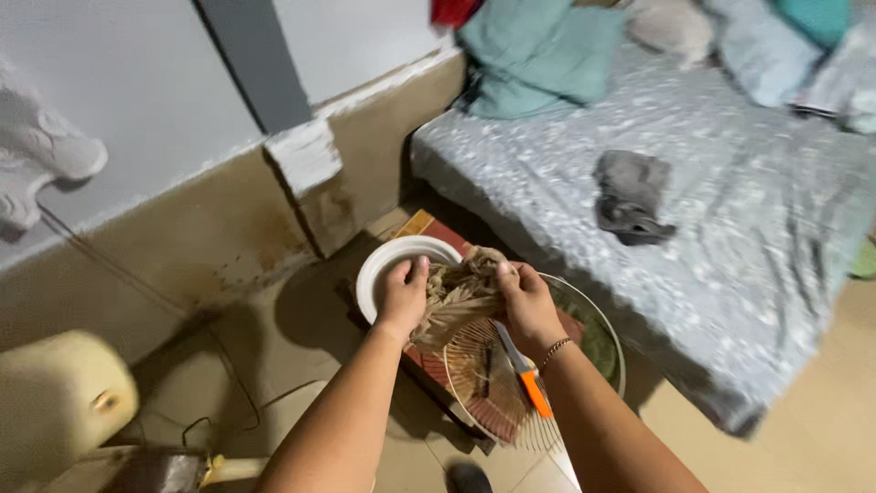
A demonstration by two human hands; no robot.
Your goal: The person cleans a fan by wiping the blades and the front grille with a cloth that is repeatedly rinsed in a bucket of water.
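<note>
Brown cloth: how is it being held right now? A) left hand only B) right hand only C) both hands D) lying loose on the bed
C: the left hand and right hand both grip the crumpled brown cloth, held over the white bowl and the round fan grille on the floor, not on the bed.

crumpled brown cloth (461,297), bunched, held above round wire fan grille (511,383).

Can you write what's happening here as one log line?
left hand: grips cloth | right hand: grips cloth | cloth: wrung over white bowl | fan grille: below
</note>
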